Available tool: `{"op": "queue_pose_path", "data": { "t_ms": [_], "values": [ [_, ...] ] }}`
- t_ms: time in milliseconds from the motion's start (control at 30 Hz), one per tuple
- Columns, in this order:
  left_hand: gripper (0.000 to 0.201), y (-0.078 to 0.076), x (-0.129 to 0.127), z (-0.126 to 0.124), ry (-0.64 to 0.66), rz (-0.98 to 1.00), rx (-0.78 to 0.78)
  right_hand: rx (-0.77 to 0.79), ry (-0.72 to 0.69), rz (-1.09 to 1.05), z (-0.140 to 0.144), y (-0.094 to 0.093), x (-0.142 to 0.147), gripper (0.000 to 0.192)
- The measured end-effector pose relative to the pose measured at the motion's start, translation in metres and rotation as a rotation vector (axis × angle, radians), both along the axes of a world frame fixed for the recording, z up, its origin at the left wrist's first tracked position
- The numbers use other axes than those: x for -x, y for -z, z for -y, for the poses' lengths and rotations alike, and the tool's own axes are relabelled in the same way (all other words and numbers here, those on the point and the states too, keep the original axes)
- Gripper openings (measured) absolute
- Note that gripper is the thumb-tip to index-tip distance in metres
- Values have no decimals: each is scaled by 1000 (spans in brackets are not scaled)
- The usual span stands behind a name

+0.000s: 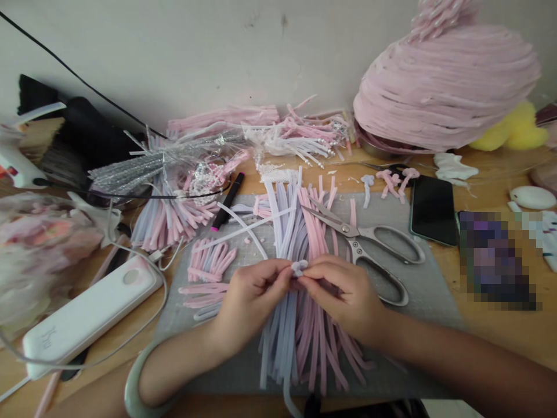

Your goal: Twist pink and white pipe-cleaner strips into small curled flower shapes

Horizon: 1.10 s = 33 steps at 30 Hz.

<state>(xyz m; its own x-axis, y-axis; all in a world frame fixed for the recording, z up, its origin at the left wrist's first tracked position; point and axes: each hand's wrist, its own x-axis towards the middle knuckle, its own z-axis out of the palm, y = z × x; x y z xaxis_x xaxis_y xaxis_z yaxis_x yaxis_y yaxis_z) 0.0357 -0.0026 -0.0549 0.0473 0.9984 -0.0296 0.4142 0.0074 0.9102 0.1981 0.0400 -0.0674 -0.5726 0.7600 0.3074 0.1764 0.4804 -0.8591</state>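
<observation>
Between my two hands is a small bent loop of pale lavender pipe cleaner (299, 267). My left hand (256, 296) pinches its left side with thumb and forefinger, and my right hand (343, 290) pinches the right side. Under my hands lie lavender pipe cleaners (278, 337) and pink pipe cleaners (319, 348), spread lengthwise over a grey cutting mat (418, 325). Metal scissors (354, 235) rest with parted blades just beyond my right hand. Bent pink pieces (212, 260) lie left of my left hand. My fingers partly hide the loop.
A white power bank (91, 313) with a cable sits at left. Behind are silver pipe cleaners (169, 159) and a black marker (228, 200). Finished-looking twisted pink pieces (395, 181), a dark phone (434, 210) and a large pink wrapped form (448, 87) stand toward the right.
</observation>
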Motion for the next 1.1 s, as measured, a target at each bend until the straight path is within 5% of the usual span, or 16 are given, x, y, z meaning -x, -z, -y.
{"op": "queue_pose_path", "data": {
  "t_ms": [167,433,733,1100],
  "values": [
    [23,0,-6,-6,-35,467,331,144,82,28,-3,1,1,9],
    [21,-5,3,-7,48,183,210,-86,-30,44,-4,0,-1,11],
    [20,-3,-4,1,-39,172,73,513,-16,0,-4,-8,3,15],
    [15,-4,2,-9,-37,473,156,622,-104,-98,-16,-1,2,16]
  ]
}}
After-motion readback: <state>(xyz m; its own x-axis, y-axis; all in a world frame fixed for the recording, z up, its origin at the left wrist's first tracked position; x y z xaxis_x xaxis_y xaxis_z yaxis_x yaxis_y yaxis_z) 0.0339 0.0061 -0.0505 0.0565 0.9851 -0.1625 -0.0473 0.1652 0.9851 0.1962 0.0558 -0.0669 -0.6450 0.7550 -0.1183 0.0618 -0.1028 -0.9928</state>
